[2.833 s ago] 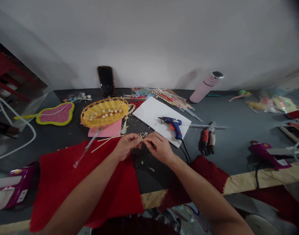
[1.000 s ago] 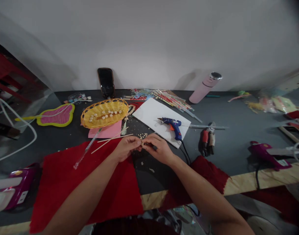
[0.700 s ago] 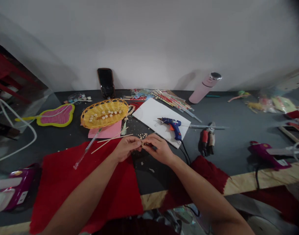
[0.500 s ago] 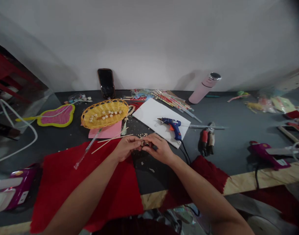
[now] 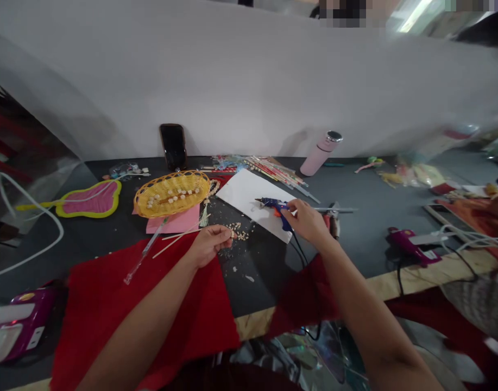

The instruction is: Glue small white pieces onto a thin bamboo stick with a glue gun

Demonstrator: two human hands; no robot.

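My left hand (image 5: pixel 212 244) is pinched closed beside a scatter of small pale pieces (image 5: pixel 241 232); what its fingertips hold is too small to make out. My right hand (image 5: pixel 308 220) closes round the handle of a blue glue gun (image 5: pixel 269 202), whose nozzle points left over a white board (image 5: pixel 249 190). Behind my left hand, a yellow woven basket (image 5: pixel 171 202) holds several small pale pieces and overlaps a pink sheet (image 5: pixel 179 224). Thin wooden sticks (image 5: pixel 177 239) lie by my left wrist.
Red cloth (image 5: pixel 151 304) covers the front left. Pliers (image 5: pixel 334 222) lie partly behind my right hand. A pink bottle (image 5: pixel 320 155), a phone (image 5: pixel 173 146) and many straws (image 5: pixel 277 171) stand or lie along the back. Purple devices (image 5: pixel 414 245) sit at both sides; cables trail nearby.
My right hand has left the small pieces, moved right and taken hold of the glue gun. My left hand stays near the scattered pieces. The camera view has shifted right.
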